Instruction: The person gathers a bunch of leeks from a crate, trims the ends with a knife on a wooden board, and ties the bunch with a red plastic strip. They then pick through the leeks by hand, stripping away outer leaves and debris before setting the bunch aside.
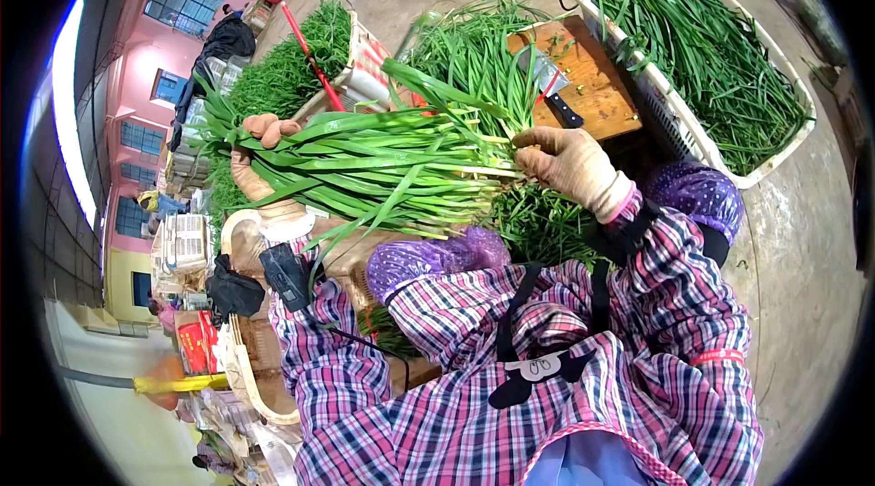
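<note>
A loose bunch of garlic chives (365, 153), with flat green leaves and pale stalk ends, lies level in front of my body. My left hand (262, 163), in a tan glove, is closed around its leafy end. At the other end, the gloved fingers of my right hand (570, 167) pinch the pale stalk ends; exactly which stalks they grip is hidden. Just beyond my right hand, a black-handled knife (551, 85) lies on a wooden board (597, 76). More chives (465, 53) are heaped beside the board, behind the bunch.
A white crate (756, 30) full of greens stands at the far right. Another heaped crate (351, 49) is at the back left, with a red pole (310, 53) slanting across it. A pale basket (239, 377) is by my left arm. Cut leaves (542, 222) lie between my knees.
</note>
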`<act>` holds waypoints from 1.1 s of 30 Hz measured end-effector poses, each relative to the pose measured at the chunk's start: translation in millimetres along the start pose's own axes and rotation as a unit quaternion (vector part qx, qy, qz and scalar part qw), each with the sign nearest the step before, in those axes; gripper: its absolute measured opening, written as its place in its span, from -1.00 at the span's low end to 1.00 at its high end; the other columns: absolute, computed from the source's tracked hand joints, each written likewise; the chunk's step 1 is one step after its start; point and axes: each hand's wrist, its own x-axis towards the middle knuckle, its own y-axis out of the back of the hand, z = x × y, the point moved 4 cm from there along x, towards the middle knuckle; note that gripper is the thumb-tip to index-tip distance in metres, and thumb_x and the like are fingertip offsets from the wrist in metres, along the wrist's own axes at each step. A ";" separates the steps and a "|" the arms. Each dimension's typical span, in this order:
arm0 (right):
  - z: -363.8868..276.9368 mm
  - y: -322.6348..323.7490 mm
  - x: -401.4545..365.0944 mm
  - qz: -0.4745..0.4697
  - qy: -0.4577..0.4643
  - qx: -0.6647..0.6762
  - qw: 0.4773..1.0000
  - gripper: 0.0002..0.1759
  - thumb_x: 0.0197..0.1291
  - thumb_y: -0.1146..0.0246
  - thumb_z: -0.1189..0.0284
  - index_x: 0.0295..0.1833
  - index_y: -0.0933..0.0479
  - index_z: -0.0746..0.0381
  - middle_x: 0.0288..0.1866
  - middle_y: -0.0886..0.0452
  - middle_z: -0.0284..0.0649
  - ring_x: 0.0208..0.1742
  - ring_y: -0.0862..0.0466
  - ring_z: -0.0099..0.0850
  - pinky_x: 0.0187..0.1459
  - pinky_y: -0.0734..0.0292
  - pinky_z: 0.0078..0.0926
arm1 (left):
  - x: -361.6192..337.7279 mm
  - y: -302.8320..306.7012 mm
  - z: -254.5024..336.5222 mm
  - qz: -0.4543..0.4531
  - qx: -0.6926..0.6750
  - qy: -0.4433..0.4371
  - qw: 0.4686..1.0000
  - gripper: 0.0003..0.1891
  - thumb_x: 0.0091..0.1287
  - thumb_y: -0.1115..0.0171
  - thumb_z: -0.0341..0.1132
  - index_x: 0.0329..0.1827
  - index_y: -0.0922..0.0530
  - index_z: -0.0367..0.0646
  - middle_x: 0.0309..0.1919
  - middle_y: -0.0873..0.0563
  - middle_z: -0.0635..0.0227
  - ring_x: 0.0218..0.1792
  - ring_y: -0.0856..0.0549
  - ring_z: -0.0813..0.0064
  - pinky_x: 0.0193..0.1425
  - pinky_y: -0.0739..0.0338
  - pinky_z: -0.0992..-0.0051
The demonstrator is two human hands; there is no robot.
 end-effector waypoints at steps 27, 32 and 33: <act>15.1 -49.6 -4.1 -0.101 -0.054 0.239 0.964 -0.81 0.21 -0.29 0.41 -0.17 -0.59 0.31 -0.48 -0.60 -0.32 -0.43 -0.52 -0.61 -0.35 -0.45 -0.61 | 0.6 12.5 -21.7 -0.053 0.055 0.039 0.996 -0.89 0.25 -0.10 -0.32 -0.29 -0.42 -0.15 -0.37 -0.40 0.42 -0.32 -0.44 0.45 0.18 -0.31 0.26; 41.0 -27.6 -22.2 -0.164 -0.067 0.283 0.943 -0.87 0.25 -0.21 0.48 -0.25 -0.57 0.35 -0.50 -0.61 -0.28 -0.51 -0.57 -0.55 -0.43 -0.47 -0.60 | -14.5 21.6 4.8 0.019 0.028 -0.049 0.998 -0.88 0.16 -0.08 -0.42 -0.35 -0.30 -0.07 -0.42 -0.32 0.48 -0.41 -0.33 0.50 0.09 -0.30 0.30; 58.1 -18.7 -23.3 -0.196 -0.080 0.228 0.950 -0.85 0.23 -0.23 0.44 -0.26 -0.58 0.32 -0.49 -0.63 -0.25 -0.49 -0.59 -0.49 -0.40 -0.49 -0.53 | -16.6 24.9 11.6 -0.007 0.016 -0.045 0.999 -0.88 0.16 -0.08 -0.42 -0.35 -0.30 -0.06 -0.42 -0.32 0.48 -0.42 -0.32 0.50 0.09 -0.30 0.31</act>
